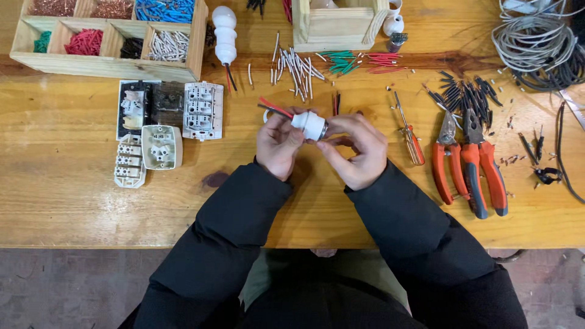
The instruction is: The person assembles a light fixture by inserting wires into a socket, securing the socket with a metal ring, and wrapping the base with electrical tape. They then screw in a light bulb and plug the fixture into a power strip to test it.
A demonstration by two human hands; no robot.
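Over the middle of the wooden table (73, 201), both my hands grip a white lamp socket (309, 123). My left hand (277, 145) wraps the socket's left end, from which a red and a black wire (272, 108) stick out toward the upper left. My right hand (358, 149) pinches the socket's right end with its fingertips. Both sleeves are black.
A wooden compartment tray (196, 45) with coloured wire pieces stands at the back left, with white switch parts (203, 110) below it. A second white lamp socket (225, 33), loose wire pieces (297, 68), a screwdriver (411, 134), two orange-handled pliers (472, 164) and a coil of grey cable (531, 42) lie around.
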